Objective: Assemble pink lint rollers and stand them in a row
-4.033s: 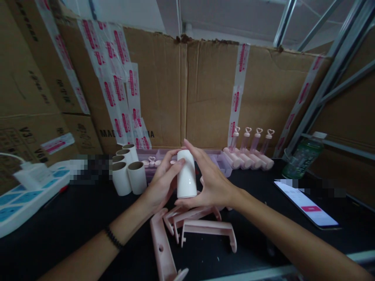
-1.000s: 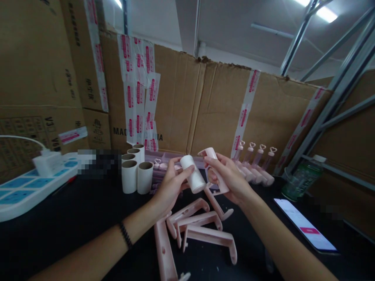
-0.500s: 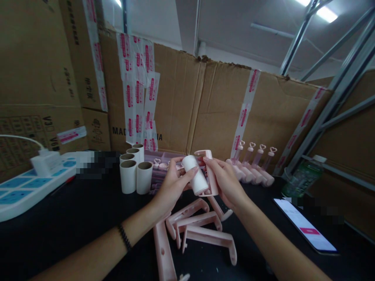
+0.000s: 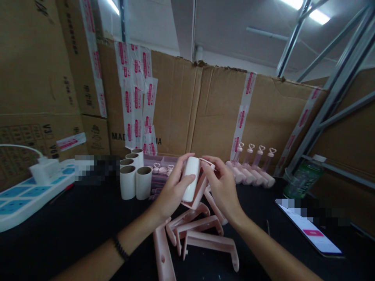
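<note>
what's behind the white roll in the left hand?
A pink frame, held by the right hand, sits against the white roll gripped by the left hand. The roll covers the frame's middle.

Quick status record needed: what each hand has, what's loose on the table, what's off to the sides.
left hand: grips white roll, upright
right hand: holds pink frame against the roll
table front: loose pink frames on black table
left of hands: standing white rolls
back right: row of finished pink rollers
far right: phone, green bottle
far left: power strip
</note>
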Tool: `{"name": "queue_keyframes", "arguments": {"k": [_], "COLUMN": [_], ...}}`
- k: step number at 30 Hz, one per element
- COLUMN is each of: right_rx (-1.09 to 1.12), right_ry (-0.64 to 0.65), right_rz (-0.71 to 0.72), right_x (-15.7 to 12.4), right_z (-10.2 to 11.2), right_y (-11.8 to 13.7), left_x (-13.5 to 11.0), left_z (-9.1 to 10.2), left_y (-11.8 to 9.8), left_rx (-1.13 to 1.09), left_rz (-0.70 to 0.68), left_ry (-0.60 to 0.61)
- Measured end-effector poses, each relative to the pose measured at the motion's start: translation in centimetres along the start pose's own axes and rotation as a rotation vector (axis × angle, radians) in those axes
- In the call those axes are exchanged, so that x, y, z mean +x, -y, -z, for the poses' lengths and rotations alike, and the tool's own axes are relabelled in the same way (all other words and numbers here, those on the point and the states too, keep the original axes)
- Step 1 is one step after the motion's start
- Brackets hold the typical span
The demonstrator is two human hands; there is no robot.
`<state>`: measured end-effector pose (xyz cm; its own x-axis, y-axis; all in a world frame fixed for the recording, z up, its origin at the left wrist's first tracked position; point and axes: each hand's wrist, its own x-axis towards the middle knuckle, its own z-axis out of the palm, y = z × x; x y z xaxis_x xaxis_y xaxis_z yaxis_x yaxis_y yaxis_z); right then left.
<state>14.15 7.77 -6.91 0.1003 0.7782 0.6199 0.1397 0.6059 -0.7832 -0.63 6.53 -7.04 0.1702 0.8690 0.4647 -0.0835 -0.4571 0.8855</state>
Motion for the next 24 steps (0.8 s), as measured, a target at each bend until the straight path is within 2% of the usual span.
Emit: {"name": "queue_keyframes", "arguments": {"k": [4,8,17,24], "right_rx": [-0.121,-0.219,-0.237,-0.204], "right_ry": [0.052,0.079,0.08,0.084], "right_rz": [0.124,0.212,0.194,0.168], "right_x": [-0.2,-0.1,0.4,0.2], "right_z": [0.6,1.3,2.5,2.4], "right_y": [0.9,1.5,1.3,1.8], "left_x": [0.3,0.7,0.6,0.5], "left_z": [0.3,0.5,0.4,0.5], "left_y": [-0.5,-0.6,-1.5,-1.1], "left_rx": [0.194,0.275,0.286,0.307], "left_rz": [-0.13,-0.186,-0.179,-0.136], "left_ry": [-0.019,-0.018,0.006,0.043]}}
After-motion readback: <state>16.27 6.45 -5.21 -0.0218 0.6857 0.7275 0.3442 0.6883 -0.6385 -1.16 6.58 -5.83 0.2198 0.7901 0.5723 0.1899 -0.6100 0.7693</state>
